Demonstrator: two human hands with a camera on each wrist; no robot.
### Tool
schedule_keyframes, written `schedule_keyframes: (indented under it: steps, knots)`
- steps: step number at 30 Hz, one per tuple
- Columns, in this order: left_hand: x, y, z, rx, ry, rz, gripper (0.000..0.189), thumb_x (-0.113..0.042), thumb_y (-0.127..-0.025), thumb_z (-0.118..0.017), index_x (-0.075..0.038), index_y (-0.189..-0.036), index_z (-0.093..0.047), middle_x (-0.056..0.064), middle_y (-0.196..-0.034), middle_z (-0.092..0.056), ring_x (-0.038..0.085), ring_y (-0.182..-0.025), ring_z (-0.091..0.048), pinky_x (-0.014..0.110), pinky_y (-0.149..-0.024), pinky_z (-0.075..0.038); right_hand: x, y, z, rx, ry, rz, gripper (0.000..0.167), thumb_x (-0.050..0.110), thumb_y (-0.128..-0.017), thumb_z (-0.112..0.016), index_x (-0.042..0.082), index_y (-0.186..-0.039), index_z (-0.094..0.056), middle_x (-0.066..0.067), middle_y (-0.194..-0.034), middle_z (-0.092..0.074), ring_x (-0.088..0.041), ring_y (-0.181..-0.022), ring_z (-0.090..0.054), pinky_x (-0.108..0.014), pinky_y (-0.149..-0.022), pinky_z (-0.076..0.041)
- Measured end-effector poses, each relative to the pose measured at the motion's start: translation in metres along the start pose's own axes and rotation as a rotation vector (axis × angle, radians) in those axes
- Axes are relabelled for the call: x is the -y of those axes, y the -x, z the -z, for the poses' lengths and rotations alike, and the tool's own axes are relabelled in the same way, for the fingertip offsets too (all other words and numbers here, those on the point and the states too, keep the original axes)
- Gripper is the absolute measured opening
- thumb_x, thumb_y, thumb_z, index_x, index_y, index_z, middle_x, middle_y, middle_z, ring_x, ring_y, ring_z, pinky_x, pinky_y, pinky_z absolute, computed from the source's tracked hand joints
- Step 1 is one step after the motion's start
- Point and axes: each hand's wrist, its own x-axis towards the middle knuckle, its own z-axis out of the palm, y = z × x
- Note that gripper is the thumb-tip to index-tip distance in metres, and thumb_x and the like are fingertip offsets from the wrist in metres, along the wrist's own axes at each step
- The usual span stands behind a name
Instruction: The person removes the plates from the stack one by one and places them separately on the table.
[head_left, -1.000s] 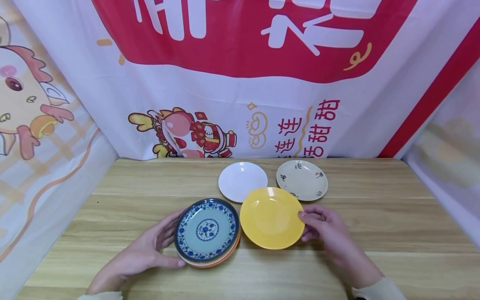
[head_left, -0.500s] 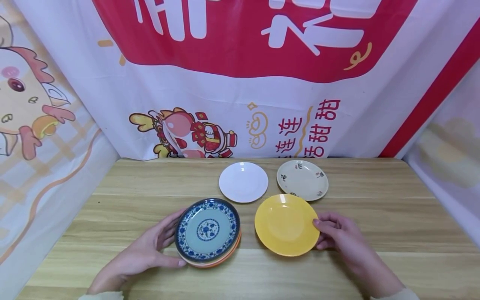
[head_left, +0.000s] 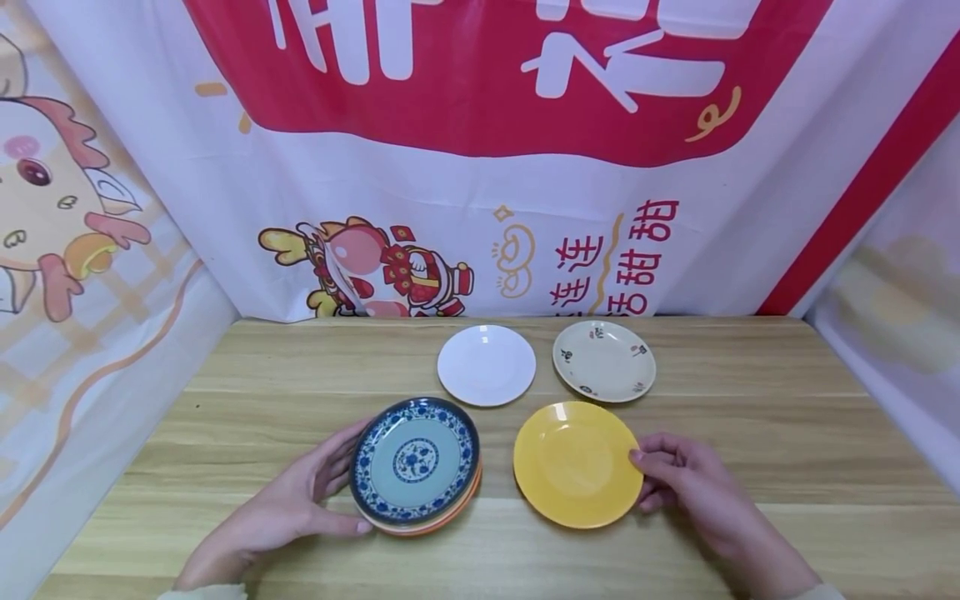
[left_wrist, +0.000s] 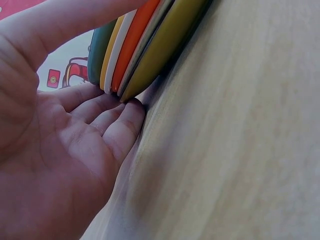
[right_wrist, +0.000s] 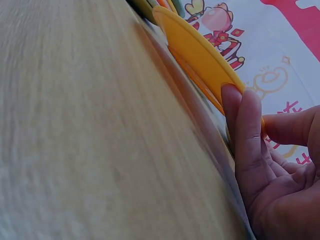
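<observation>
A stack of plates [head_left: 415,461], topped by a light-blue plate with a dark blue flowered rim, stands left of centre on the table. My left hand [head_left: 292,500] holds the stack's left side, thumb at the near edge and fingers along the far left. Layered edges of green, yellow, white, orange and olive show in the left wrist view [left_wrist: 132,47]. To the right, my right hand [head_left: 693,483] pinches the right rim of a yellow plate [head_left: 577,465] between thumb and fingers. In the right wrist view this plate [right_wrist: 200,52] appears just above the table.
Behind these, a white plate [head_left: 486,365] and a cream plate [head_left: 604,361] with small dark motifs lie side by side on the wooden table [head_left: 787,417]. A printed red-and-white cloth [head_left: 420,183] hangs at the table's back edge, with more cloth at both sides.
My right hand has moved the yellow plate rightward from beside the stack, then toward me, baring more of the white and cream plates. The left hand and the stack stay in place.
</observation>
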Motion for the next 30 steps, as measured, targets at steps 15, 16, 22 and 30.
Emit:
schedule_keyframes:
  steps: [15, 16, 22, 30]
  knots:
    - [-0.001, 0.000, 0.000, -0.003, -0.001, 0.012, 0.120, -0.013, -0.076, -0.095, -0.020, -0.172, -0.024, 0.015, -0.179, -0.024, 0.044, -0.165, -0.023, 0.007, -0.113, -0.037, -0.003, 0.000, -0.002, 0.042, 0.041, -0.007, 0.038, 0.019, -0.107, -0.065, -0.011, -0.128, -0.055, -0.005, -0.090, -0.075, -0.017, -0.076, -0.073, -0.032, -0.071, -0.068]
    - [-0.001, 0.001, 0.000, -0.003, 0.000, 0.010, 0.119, -0.013, -0.076, -0.095, -0.020, -0.172, -0.024, 0.015, -0.179, -0.024, 0.044, -0.165, -0.023, 0.007, -0.113, -0.037, -0.004, 0.001, -0.003, 0.037, 0.050, -0.006, 0.038, 0.018, -0.107, -0.066, -0.011, -0.128, -0.055, -0.005, -0.090, -0.075, -0.017, -0.076, -0.074, -0.032, -0.071, -0.068]
    - [-0.002, 0.001, -0.001, -0.005, -0.004, 0.003, 0.117, -0.013, -0.077, -0.094, -0.020, -0.171, -0.025, 0.015, -0.178, -0.027, 0.044, -0.164, -0.025, 0.008, -0.114, -0.038, -0.005, 0.001, -0.007, 0.024, 0.084, -0.006, 0.034, 0.016, -0.106, -0.067, -0.011, -0.124, -0.056, -0.007, -0.091, -0.075, -0.019, -0.076, -0.075, -0.034, -0.071, -0.069]
    - [-0.002, 0.001, -0.001, -0.006, 0.002, 0.022, 0.117, -0.014, -0.077, -0.095, -0.021, -0.171, -0.025, 0.013, -0.178, -0.028, 0.044, -0.164, -0.025, 0.007, -0.113, -0.038, -0.006, 0.001, -0.011, -0.001, 0.094, -0.026, 0.034, 0.017, -0.106, -0.068, -0.010, -0.123, -0.056, -0.008, -0.091, -0.075, -0.021, -0.076, -0.076, -0.036, -0.074, -0.070]
